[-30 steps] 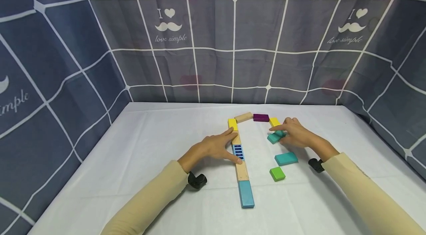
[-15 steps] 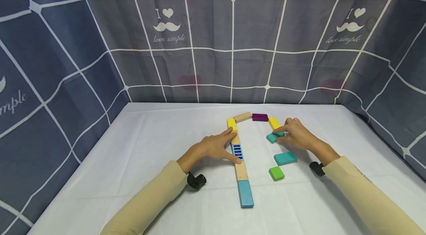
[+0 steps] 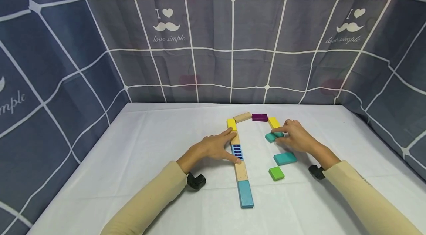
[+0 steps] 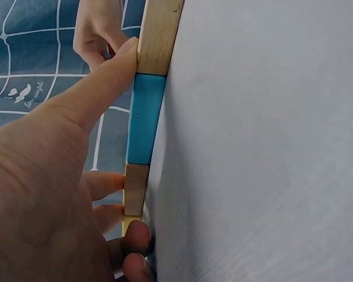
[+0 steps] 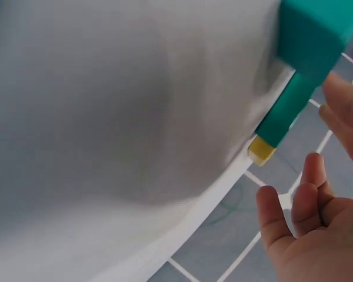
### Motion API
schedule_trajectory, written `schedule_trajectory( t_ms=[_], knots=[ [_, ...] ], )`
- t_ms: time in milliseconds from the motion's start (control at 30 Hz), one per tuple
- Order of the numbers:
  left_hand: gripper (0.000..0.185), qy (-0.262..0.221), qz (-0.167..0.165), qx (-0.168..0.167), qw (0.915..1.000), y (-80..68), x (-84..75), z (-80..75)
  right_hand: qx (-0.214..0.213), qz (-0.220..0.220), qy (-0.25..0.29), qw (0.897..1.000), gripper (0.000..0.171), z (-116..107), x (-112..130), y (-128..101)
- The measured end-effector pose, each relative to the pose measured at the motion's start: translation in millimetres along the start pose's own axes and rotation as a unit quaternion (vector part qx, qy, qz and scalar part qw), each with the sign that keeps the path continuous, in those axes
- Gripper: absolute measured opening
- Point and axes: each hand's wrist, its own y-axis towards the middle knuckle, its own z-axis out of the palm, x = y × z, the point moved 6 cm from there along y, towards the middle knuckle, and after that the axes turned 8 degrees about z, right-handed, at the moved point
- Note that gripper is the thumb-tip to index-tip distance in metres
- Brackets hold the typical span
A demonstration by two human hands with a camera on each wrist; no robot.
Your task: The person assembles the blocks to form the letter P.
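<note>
I see no bin or tray here, only flat wooden blocks lying on the white table [image 3: 139, 153], right of centre in the head view. My right hand [image 3: 296, 137] rests on a teal block [image 3: 271, 137], a short flat slab sitting askew just below a yellow block [image 3: 273, 122]; the index finger lies stretched over its upper edge and the thumb sits at its near side, so the fingers are lightly spread and touching rather than clamped round it. In the right wrist view that teal block [image 5: 294, 97] shows at the upper right with the fingers loose beside it. My left hand [image 3: 216, 148] lies flat with straight fingers pressed along the left side of a long row of blocks [image 3: 240, 161], by a dark blue striped block [image 3: 237, 151]. A second teal block [image 3: 285, 158] and a green block [image 3: 276, 173] lie below the right hand, apart from it.
</note>
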Motion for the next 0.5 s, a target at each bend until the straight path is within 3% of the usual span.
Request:
schedule_trajectory(
  t_ms=[300,500],
  knots=[
    [0.108,0.004,0.000,0.000,1.0000,1.1,-0.1,-0.7,0.064,-0.002,0.019,0.998,0.052,-4.8,5.3,-36.3],
    [0.108,0.004,-0.002,-0.001,1.0000,0.1,0.7,0.1,0.087,-0.026,0.029,0.995,0.041,0.5,5.7,-49.3]
  ],
)
